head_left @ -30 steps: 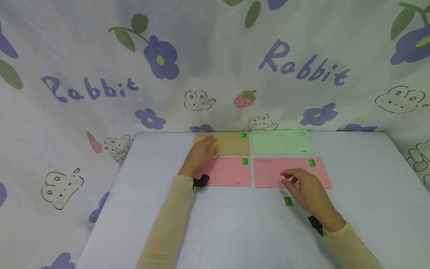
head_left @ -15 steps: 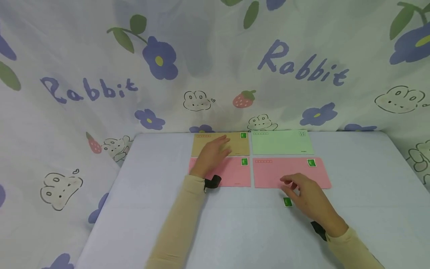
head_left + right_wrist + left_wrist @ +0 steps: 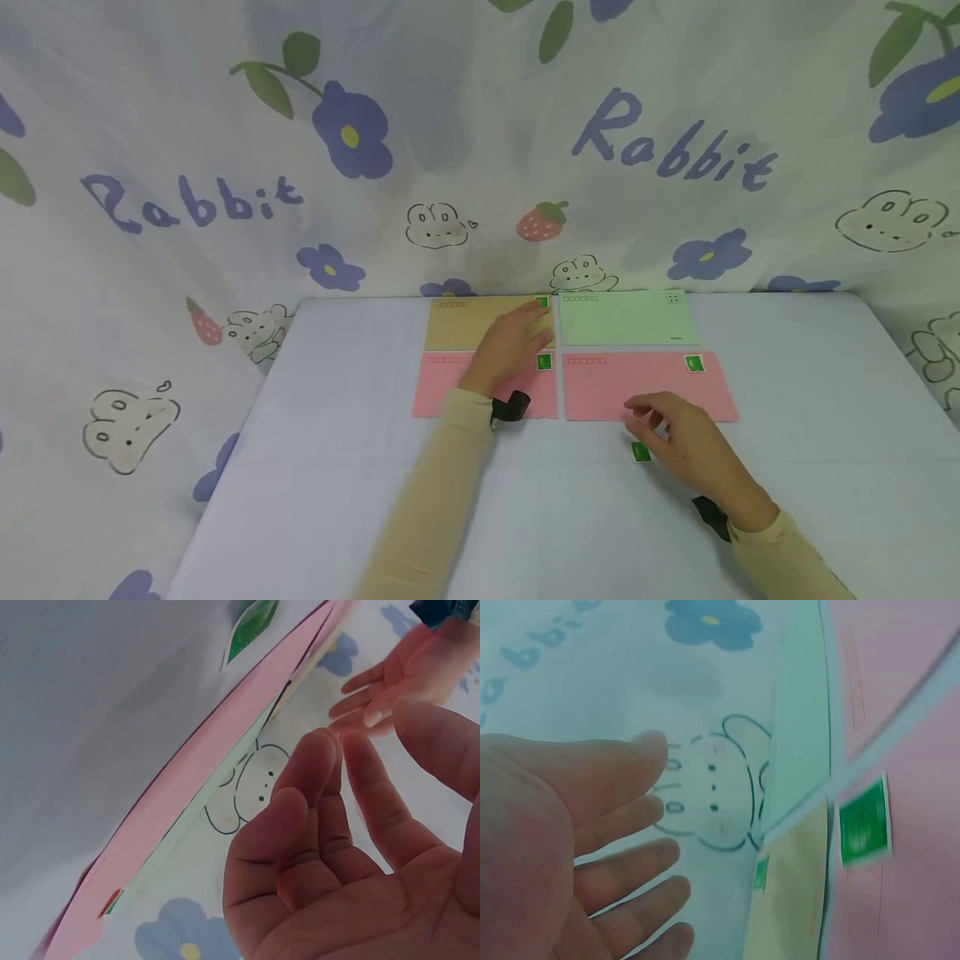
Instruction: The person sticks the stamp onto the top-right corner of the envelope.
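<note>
My left hand [image 3: 510,346] is held over the tan envelope [image 3: 453,329] and the left pink envelope [image 3: 437,393]. Its fingertips overlap the tan envelope's green stamp [image 3: 542,301] in the head view; the left wrist view shows the fingers extended and nothing in them. Near the lower edge of the right pink envelope [image 3: 626,375] hovers my right hand [image 3: 682,437], fingers loosely bent and holding nothing. Just below its thumb a loose green stamp [image 3: 641,452] lies on the white table. A light green envelope [image 3: 626,321] at the back right bears a small printed square in its corner.
Both pink envelopes carry green stamps, the left one's stamp [image 3: 544,362] and the right one's stamp [image 3: 695,363], at their upper right corners. A patterned curtain [image 3: 480,150] hangs directly behind the white table [image 3: 337,467].
My left hand has moved right across the tan envelope toward its stamp, uncovering the left parts of the tan and left pink envelopes. My right hand has stayed almost still.
</note>
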`<state>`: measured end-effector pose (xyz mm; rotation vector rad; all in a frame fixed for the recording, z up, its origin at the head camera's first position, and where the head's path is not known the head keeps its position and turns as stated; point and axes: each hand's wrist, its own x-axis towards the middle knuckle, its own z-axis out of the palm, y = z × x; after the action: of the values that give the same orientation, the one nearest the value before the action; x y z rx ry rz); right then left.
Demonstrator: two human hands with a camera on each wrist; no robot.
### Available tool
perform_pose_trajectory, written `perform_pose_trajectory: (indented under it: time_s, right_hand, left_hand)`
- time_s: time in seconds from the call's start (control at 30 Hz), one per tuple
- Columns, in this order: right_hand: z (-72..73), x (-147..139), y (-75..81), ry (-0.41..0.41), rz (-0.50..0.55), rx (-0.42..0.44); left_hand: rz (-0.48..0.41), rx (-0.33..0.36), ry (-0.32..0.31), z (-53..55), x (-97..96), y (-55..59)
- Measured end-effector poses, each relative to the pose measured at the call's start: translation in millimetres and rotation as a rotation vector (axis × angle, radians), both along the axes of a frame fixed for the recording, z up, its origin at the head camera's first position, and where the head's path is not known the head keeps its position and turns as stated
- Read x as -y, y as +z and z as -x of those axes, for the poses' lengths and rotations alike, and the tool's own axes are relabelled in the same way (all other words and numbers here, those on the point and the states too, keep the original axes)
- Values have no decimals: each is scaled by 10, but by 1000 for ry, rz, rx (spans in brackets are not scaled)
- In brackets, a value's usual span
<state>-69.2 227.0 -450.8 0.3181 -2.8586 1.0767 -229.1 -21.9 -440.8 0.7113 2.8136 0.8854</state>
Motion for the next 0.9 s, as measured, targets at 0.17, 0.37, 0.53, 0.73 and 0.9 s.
perform_pose_trajectory:
  time_s: [0.17, 0.37, 0.53, 0.73, 0.9]
  right_hand:
    - [-8, -27, 5, 15, -4, 17]
    - [-20, -42, 20, 7, -5, 51]
    - [-27, -60, 10, 19, -12, 73]
    - [-32, -84, 1, 50, -23, 94]
    - [-24, -113, 11, 76, -37, 102]
  left_hand:
    - [-14, 22, -16, -40, -185, 25]
    - [14, 24, 17, -65, -356, 8]
    - [45, 32, 35, -47, -434, -65]
    - [72, 26, 21, -3, -476, -135]
    - [88, 36, 11, 16, -511, -115]
